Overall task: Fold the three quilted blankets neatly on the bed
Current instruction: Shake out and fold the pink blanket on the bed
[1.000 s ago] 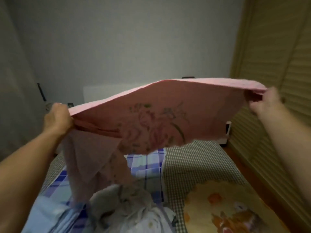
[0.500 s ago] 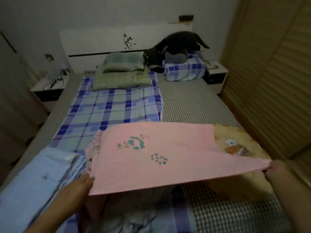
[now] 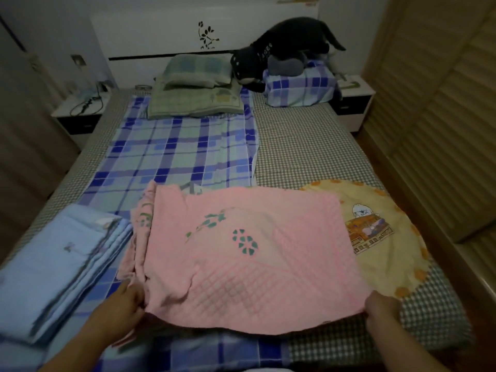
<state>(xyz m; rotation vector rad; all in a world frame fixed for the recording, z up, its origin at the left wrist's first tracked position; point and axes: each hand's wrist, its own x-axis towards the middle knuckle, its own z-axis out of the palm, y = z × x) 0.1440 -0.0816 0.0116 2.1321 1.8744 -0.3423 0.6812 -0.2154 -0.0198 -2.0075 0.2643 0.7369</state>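
Two hands hold the near edge of a pink quilted blanket that lies spread across the foot of the bed. The left hand grips the blanket's near left corner, fingers curled round the bunched cloth; the right hand pinches the near right corner, its fingers tucked under the edge. The pink blanket bears green leaf and flower prints and lies partly over a yellow blanket with a cartoon picture on its right. Just to its left sits a folded light-blue blanket, apart from the left hand. A blue plaid sheet covers the bed's left half. At the headboard lie a green pillow, a plaid pillow and a dark plush toy atop it.
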